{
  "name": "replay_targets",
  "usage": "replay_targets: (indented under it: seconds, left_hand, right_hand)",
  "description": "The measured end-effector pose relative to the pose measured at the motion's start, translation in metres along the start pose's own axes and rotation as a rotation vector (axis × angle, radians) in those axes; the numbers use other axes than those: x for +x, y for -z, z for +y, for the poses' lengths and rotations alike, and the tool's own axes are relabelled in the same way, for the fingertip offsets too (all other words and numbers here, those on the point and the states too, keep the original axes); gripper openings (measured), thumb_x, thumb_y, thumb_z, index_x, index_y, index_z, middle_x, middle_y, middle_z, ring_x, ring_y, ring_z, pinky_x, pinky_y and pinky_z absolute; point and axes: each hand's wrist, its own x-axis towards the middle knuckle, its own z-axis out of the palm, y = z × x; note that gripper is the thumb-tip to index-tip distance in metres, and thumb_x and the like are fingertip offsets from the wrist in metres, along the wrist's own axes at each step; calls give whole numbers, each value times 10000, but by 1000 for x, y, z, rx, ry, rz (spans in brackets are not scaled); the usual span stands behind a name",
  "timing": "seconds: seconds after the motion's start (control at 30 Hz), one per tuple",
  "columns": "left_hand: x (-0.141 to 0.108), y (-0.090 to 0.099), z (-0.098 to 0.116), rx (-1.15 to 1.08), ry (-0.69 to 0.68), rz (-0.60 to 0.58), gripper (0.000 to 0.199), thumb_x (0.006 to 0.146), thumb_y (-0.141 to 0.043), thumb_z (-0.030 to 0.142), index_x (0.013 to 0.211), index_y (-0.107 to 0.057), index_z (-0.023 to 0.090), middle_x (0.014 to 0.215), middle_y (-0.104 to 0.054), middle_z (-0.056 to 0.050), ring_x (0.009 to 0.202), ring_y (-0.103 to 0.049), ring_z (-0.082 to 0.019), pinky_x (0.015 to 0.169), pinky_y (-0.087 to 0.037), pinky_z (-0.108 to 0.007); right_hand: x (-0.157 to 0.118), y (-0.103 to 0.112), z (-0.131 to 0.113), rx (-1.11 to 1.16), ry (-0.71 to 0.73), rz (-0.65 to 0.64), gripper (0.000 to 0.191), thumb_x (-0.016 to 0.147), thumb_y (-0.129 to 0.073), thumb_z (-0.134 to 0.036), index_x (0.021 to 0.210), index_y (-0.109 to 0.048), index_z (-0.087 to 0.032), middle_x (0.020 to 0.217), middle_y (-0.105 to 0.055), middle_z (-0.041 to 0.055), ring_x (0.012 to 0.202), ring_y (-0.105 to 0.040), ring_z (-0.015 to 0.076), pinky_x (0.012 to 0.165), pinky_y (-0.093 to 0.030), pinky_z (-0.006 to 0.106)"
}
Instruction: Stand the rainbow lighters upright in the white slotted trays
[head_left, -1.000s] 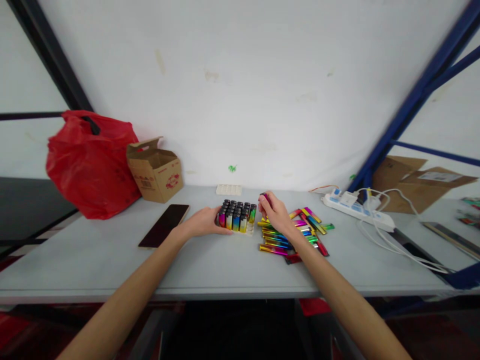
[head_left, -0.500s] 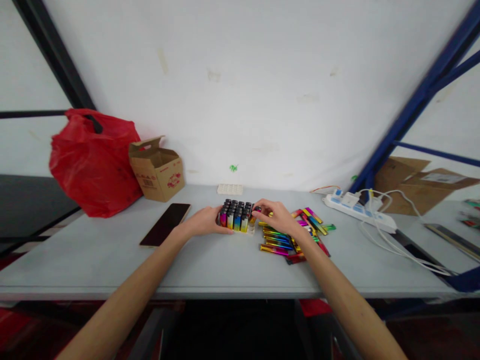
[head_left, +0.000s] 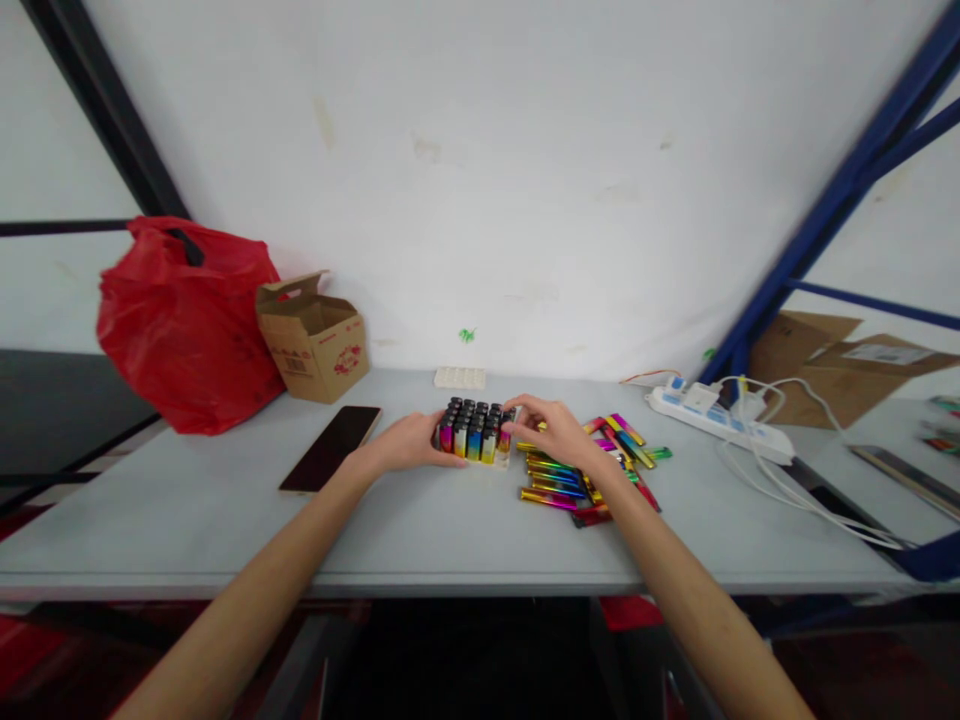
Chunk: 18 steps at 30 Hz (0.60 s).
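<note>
A: Head view, looking down at the grey table (head_left: 225, 530). A block of upright lighters (head_left: 474, 430) is standing in a pale tray, and I am taking that as the landmark. The left hand (head_left: 409, 445) is lying against the block's left side, fingers together and curled along it, bracing it.

B: And the right hand (head_left: 551, 432)?

A: It is reaching in at the block's right edge, fingertips bunched over the top of the nearest lighter (head_left: 507, 428) and seemingly pinching or pressing it; whether it is gripped or only touched, I cannot tell.

B: How full is the block looking?

A: Most rows are showing black caps, so I am judging the filling well advanced. The near right corner is looking less packed, though the hand is covering part of it.

B: What is remaining?

A: A loose pile of lighters (head_left: 577, 470) is lying flat just right of the block, under and beyond the right wrist. Quite a number are waiting, so the work is looking unfinished.

B: Anything else around?

A: A second pale tray (head_left: 459, 378) is sitting behind the block. A phone (head_left: 330, 448) is lying to the block's left, with a cardboard box (head_left: 311, 340) and a red bag (head_left: 184, 320) farther left. A power strip (head_left: 720, 415) is trailing cables well to the right.
</note>
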Motion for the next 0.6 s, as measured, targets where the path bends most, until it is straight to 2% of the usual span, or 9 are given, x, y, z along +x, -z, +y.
replay_targets:
  seconds: [0.1, 0.17, 0.27, 0.33, 0.47, 0.6]
  left_hand:
    - [0, 0, 0, -1, 18, -1, 809, 640, -685, 796, 1212, -618, 229, 996, -775, -53, 905, -723, -307, 728, -517, -320]
    - [1, 0, 0, -1, 21, -5, 808, 636, -695, 788, 1211, -622, 225, 996, -774, -54, 902, -722, -305, 728, -517, -319]
    - [1, 0, -1, 8, 12, -5, 809, 643, -693, 787, 1218, -619, 221, 1001, -774, -54, 912, -720, -306, 724, -517, -316]
    - [1, -1, -1, 21, 12, -4, 823, 644, -685, 796, 1222, -618, 214, 999, -774, -60, 916, -719, -314, 722, -517, -321]
    - [1, 0, 0, 34, 12, -7, 822, 657, -685, 787, 1228, -611, 201, 1006, -772, -71, 899, -720, -313, 729, -518, -328]
    - [0, 1, 1, 16, 3, -15, 799, 666, -694, 768, 1236, -601, 216, 1022, -770, -61, 916, -719, -305, 742, -519, -322]
  right_hand:
    - [1, 9, 9, -100, -49, 117, 353, 1041, -422, -427, 1162, -664, -200, 731, -661, -1, 643, -592, 147, 674, -445, 258]
    - [0, 15, 22, -241, -81, 149, 314, 1043, -420, -348, 1150, -668, -189, 816, -688, 33, 737, -626, 169, 767, -463, 281]
    - [-6, 19, 46, -468, -174, 66, 237, 986, -540, -288, 1134, -682, -170, 1033, -698, 113, 967, -638, 220, 933, -447, 330]
    - [-11, 19, 58, -565, -271, -27, 243, 957, -603, -302, 1143, -687, -170, 1127, -678, 146, 1057, -624, 245, 978, -429, 346]
    - [-15, 17, 64, -626, -391, -117, 251, 974, -587, -304, 1160, -687, -168, 1141, -670, 159, 1072, -629, 249, 978, -424, 346]
    - [-10, 19, 61, -611, -367, -125, 293, 952, -624, -284, 1204, -676, -142, 1143, -678, 154, 1072, -635, 243, 949, -437, 318]
